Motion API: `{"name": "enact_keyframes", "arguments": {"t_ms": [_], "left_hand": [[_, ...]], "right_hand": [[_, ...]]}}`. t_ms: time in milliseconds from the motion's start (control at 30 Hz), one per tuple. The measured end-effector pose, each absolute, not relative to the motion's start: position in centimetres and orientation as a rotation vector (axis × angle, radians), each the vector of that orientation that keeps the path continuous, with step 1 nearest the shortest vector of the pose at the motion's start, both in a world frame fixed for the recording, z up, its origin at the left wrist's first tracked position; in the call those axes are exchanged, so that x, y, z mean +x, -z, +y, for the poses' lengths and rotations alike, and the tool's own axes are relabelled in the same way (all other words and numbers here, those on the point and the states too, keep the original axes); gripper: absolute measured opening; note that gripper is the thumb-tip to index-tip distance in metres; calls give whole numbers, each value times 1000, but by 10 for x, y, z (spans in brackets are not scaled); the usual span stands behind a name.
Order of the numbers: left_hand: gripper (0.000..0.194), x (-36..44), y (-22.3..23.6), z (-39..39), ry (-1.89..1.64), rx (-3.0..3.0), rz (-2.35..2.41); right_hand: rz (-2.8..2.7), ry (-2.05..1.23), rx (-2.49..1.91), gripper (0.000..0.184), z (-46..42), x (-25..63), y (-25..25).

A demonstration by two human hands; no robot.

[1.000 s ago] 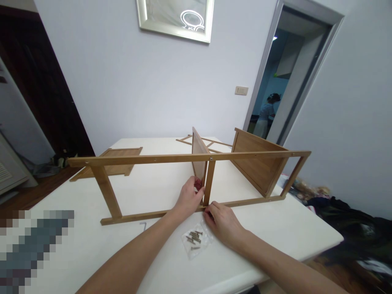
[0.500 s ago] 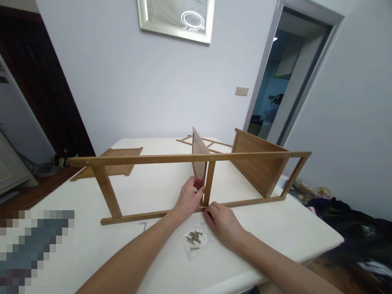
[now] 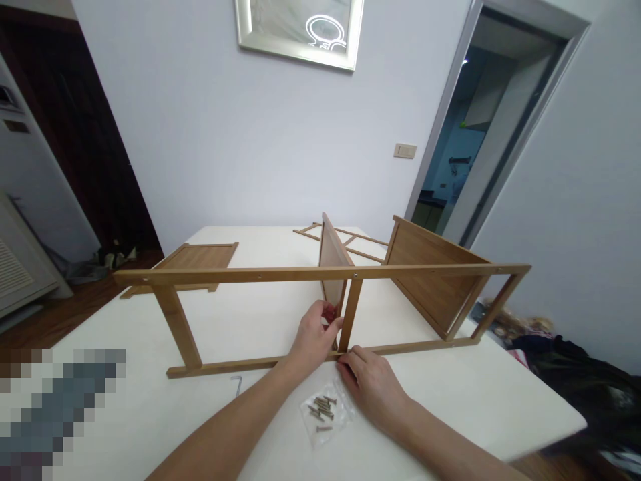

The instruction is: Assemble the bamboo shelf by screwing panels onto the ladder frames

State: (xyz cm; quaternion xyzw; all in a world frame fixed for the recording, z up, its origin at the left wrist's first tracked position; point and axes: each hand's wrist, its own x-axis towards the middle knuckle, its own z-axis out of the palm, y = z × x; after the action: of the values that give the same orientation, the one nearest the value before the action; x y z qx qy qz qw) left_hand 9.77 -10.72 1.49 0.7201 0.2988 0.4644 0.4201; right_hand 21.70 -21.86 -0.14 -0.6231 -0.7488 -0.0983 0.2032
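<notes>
A ladder-like wooden side frame (image 3: 280,274) stands on its long edge across the white table. My left hand (image 3: 314,334) reaches through it, fingers curled around the near edge of the middle shelf panel (image 3: 331,257), just left of the middle crosspiece (image 3: 350,317). Against the outer side of the lower rail (image 3: 410,349), below that crosspiece, my right hand (image 3: 370,381) has its fingers pressed together; whatever they hold is hidden. A clear plastic bag (image 3: 325,441) with several screws (image 3: 323,406) lies beside the right hand. Left of my forearm is a hex key (image 3: 238,384).
Another wooden panel (image 3: 435,274) stands upright at the frame's right end. One more panel (image 3: 200,257) lies flat at the back left of the table (image 3: 125,394). A second ladder-like frame (image 3: 368,255) lies behind. Dark clothing (image 3: 591,394) is piled beyond the right edge.
The camera view has shifted slightly, so the frame appears a little lower and further right. Both hands keep their places at the middle crosspiece.
</notes>
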Motion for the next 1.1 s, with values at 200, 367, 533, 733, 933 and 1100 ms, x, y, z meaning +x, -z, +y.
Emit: {"name": "enact_keyframes", "arguments": {"t_ms": [200, 367, 533, 733, 933, 1100], "left_hand": [[14, 99, -14, -108, -1108, 1736, 746], [10, 101, -14, -108, -1066, 1677, 736], [11, 103, -12, -106, -1045, 1609, 764], [15, 104, -11, -105, -1016, 1571, 780], [17, 103, -11, -105, -1008, 1559, 754], [16, 103, -11, -105, -1022, 1551, 757]], "right_hand": [[-2073, 307, -1644, 19, -216, 219, 7], [-2070, 363, -1606, 17, -213, 222, 15], [-2111, 420, -1594, 17, -211, 225, 20], [-2141, 452, -1586, 19, -210, 226, 18], [-2143, 458, -1571, 22, -210, 226, 15], [-2117, 503, -1579, 22, -210, 225, 16]]}}
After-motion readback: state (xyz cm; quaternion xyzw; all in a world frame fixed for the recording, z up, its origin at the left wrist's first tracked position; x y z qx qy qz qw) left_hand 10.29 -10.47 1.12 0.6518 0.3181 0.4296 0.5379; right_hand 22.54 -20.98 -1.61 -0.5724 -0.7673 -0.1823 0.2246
